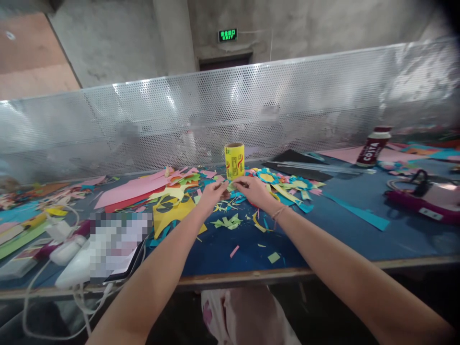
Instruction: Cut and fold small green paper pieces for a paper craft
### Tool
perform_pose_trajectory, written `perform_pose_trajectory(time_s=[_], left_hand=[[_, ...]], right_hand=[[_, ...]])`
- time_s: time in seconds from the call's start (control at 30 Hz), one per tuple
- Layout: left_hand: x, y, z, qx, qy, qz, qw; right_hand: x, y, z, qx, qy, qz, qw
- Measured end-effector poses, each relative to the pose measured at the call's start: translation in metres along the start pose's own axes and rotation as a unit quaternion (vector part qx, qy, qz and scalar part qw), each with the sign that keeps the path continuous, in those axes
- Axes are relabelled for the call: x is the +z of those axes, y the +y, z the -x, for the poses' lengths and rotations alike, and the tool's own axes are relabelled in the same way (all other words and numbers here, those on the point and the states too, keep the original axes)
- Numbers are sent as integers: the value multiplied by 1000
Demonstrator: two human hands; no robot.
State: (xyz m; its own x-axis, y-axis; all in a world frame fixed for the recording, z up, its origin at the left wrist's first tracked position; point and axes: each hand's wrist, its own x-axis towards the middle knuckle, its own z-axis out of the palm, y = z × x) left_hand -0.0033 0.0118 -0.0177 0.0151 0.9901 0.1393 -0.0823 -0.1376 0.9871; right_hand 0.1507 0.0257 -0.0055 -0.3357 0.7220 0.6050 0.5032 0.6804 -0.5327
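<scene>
My left hand [212, 194] and my right hand [254, 192] meet over the middle of the table, fingertips pinched close together. Between them shows a small piece of pale green paper [230, 184], partly hidden by the fingers. Just behind stands an upright yellow tube [235, 162] with printed writing. Beneath and around the hands lie thin paper scraps, among them a heap of light green pieces [227, 221]. Beside my left forearm is yellow paper [168, 213] with shapes cut out of it. Blue and yellow paper flowers [266, 177] lie beyond my right hand.
A phone [131, 244] and white charging cables lie at front left. Pink sheets [132, 188] are stacked farther back. To the right are black paper [293, 160], clear sticks [319, 167], a maroon bottle [373, 146] and a purple device [424, 203]. A perforated metal screen [172, 124] borders the back.
</scene>
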Motion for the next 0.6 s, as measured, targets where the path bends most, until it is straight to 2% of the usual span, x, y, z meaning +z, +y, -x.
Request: perform_pose_trajectory(time_s=[0.3,0.6], left_hand=[[0,-1,1,41,-31,19,998],[0,3,2,64,8,38,997]], right_hand=[[2,5,-3,49,12,-87,995],[8,10,-4,87,30,-216,972]])
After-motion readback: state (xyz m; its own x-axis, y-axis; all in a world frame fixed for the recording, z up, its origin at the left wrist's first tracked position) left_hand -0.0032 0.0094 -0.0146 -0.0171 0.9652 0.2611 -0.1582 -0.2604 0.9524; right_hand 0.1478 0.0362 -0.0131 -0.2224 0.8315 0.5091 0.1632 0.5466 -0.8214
